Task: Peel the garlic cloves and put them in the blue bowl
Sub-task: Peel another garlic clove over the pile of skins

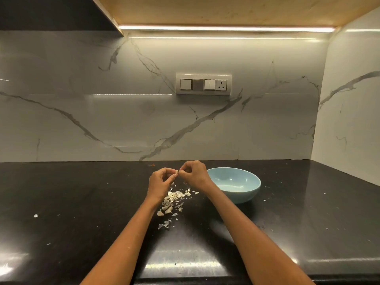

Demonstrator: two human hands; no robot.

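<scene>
Blue bowl (236, 185) on black surface (82, 202), nothing visible inside; beside it, left hand (161, 182) and right hand (194, 174) fingers pinch a garlic clove (176, 171).

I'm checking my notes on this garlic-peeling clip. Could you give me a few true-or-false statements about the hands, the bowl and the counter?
1. Both hands, left hand and right hand, pinch one garlic clove. True.
2. The blue bowl sits to the left of the hands. False: it is to their right.
3. The bowl is piled full of cloves. False: none show inside.
4. Garlic skins and cloves lie on the black counter below the hands. True.
</scene>
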